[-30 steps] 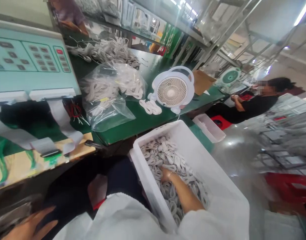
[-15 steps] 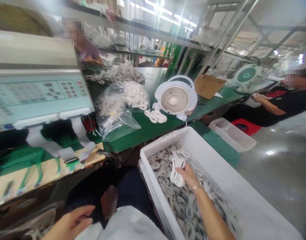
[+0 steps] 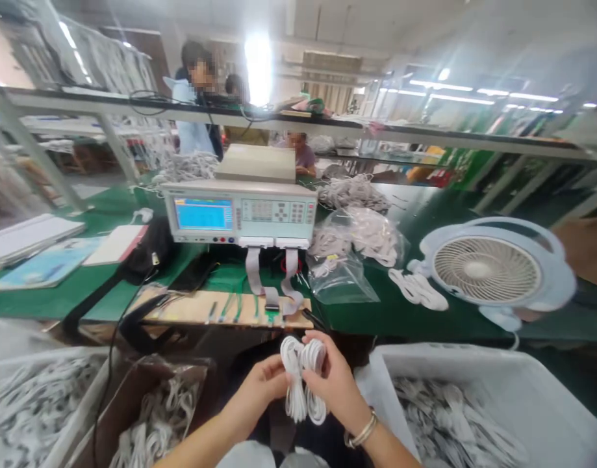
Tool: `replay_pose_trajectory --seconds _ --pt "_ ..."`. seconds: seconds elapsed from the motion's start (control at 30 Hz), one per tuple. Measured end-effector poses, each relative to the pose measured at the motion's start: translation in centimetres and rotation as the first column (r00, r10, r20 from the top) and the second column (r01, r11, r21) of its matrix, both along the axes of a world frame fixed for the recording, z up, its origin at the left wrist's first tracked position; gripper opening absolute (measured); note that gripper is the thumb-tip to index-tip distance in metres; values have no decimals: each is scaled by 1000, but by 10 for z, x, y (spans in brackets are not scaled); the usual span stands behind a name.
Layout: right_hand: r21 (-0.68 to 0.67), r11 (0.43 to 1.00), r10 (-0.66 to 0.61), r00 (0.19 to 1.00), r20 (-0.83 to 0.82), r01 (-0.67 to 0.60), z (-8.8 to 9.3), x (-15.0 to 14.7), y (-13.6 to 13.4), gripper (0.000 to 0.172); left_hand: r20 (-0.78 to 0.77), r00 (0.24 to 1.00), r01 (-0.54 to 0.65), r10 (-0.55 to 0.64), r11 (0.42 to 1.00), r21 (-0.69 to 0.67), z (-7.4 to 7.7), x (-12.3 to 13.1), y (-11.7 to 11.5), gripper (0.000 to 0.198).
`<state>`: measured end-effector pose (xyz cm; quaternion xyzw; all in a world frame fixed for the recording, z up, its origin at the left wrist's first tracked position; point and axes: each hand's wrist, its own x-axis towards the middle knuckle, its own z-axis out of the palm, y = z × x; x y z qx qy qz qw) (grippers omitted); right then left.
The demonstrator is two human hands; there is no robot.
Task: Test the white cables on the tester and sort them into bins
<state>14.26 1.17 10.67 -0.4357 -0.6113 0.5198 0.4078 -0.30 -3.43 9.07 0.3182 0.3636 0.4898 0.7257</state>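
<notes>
We hold the white cable bundle (image 3: 295, 391) between our 2 hands, its long axis pointing away from us: the right hand (image 3: 339, 385) grips its right side; the left hand (image 3: 262, 385) meets its left edge, grip unclear. Beyond lie the wooden board (image 3: 248, 307), then the meter (image 3: 273, 231) on the desk (image 3: 349, 320).

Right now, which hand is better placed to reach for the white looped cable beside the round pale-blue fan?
Probably the right hand: it is nearer the white looped cable, while the left hand is farther. Both hold the white coiled bundle between them, so the right would likely release first.
</notes>
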Motion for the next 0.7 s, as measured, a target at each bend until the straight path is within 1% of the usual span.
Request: replay_pose_trajectory --seconds 0.03,0.07,0.1,0.13,0.17,0.2,0.23,0.27,0.33,0.37,0.43,0.5,0.57,0.6,0.63,0.67,0.7 --pt "1 999 -32 999 33 32 -7 -6 4 40 -11 998 -63 63 998 -16 -8 -5 0 34" --pt "-24 998 -50 997 61 51 -13 -11 6 29 -23 993 -115 114 993 -28 -15 -9 1 31" --pt "-70 996 -44 996 82 49 -17 -15 7 15 -36 987 -155 154 987 -32 -22 -12 3 28" --pt "-121 992 -18 995 95 29 -21 -19 7 7 -49 981 -187 186 982 -25 -28 -15 4 27" --pt "-154 988 16 994 107 1 -23 -23 6 15 -62 975 -216 215 976 -11 -33 -17 6 25" --pt "-153 988 45 991 128 -25 -24 -26 5 21 -78 969 -236 236 972 10 -37 -19 7 24" --pt "-113 993 59 985 161 -41 -25 -29 3 23 -101 962 -251 253 967 36 -39 -20 8 23" --pt "-46 998 55 977 206 -47 -25 -31 1 21 -136 953 -262 269 963 66 -41 -21 9 22" --pt "106 993 15 955 295 -49 -24 -36 -2 13 -238 923 -277 301 952 131 -44 -21 11 20" --pt "165 985 -4 942 335 -55 -24 -37 -3 12 -299 900 -279 316 947 162 -45 -21 11 18" --pt "244 968 -45 911 409 -61 -27 -39 -3 11 -417 843 -272 341 938 216 -47 -20 12 14" --pt "269 962 -84 887 454 -46 -33 -40 -2 10 -505 782 -266 365 929 259 -49 -18 11 11" --pt "221 975 -88 904 418 -7 -41 -41 1 10 -543 737 -299 402 915 273 -51 -14 10 15" --pt "157 987 -76 931 356 21 -45 -42 3 10 -546 720 -331 428 904 272 -52 -12 9 21" --pt "60 997 -59 964 260 45 -48 -43 5 10 -542 707 -365 454 891 270 -51 -10 8 30" --pt "-63 997 -44 989 138 53 -51 -44 8 11 -532 702 -388 473 881 272 -50 -8 8 38" --pt "-195 980 -36 999 6 36 -54 -45 10 13 -518 709 -388 478 879 279 -48 -6 7 45"
